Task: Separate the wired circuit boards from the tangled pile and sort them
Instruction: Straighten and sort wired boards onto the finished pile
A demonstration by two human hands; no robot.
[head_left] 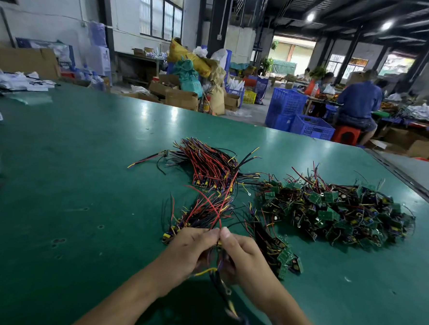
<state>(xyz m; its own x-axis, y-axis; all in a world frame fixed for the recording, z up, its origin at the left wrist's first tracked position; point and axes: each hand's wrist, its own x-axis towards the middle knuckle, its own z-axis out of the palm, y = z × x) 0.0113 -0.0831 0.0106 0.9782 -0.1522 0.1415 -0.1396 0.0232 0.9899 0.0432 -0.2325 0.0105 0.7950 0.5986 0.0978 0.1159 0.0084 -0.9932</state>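
The step in hand is freeing a single wired unit before it is laid with its fellows. The left hand (187, 251) and right hand (243, 258) meet at the centre of the green table (81, 179), their fingertips (225, 234) pressed together in a pinch on a few thin wires (218, 223). The red strand arcs away toward 12 o'clock, and a yellow-tipped lead and dark strands hang toward 6 o'clock. The remaining fingers curl under the wires. That lower stretch is blurred and the board itself is hidden behind the hands, so this is probably one unit, though it cannot be told for sure. The tangled pile (336, 212) of green boards lies at 2 o'clock, well apart from the hands and still large. A neat far bundle (213, 167), its wires combed one way, sits at 12 o'clock. A looser near bundle (205, 212) lies just beyond the left hand at 11 o'clock, and a small cluster (278, 249) of boards rests just beside the right hand at 3 o'clock. Sorting looks well short of half done. The next move calls for drawing the pinched leads straight and clear of the near bundle's strands, then setting the unit down with wires aligned. Pull slowly, since snagged leads could drag neighbours along.
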